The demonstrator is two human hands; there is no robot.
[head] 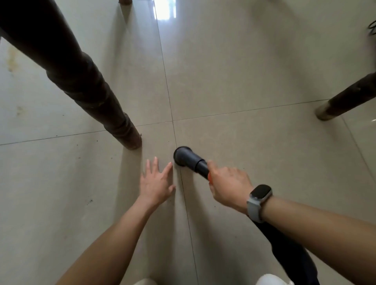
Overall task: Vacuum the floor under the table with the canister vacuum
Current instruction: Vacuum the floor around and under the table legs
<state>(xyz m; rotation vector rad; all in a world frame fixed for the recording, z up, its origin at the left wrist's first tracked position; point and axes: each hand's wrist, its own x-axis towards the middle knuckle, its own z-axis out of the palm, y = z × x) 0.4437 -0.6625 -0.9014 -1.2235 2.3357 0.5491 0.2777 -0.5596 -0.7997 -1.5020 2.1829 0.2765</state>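
Observation:
A dark grey vacuum nozzle (186, 157) with a round mouth points down at the beige tiled floor (244, 142), close to where the grout lines cross. My right hand (227, 186), a watch on its wrist, grips the tube just behind the nozzle, where a bit of orange shows. The black hose (289, 248) runs back under my right forearm. My left hand (156, 181) lies flat with spread fingers on or just above the floor, left of the nozzle. The canister is not in view.
A dark turned wooden table leg (97, 97) slants down to the floor just up-left of my left hand. Another leg (343, 99) stands at the right edge, a third (125, 2) at the top. Small dark crumbs (89, 201) dot the left tiles.

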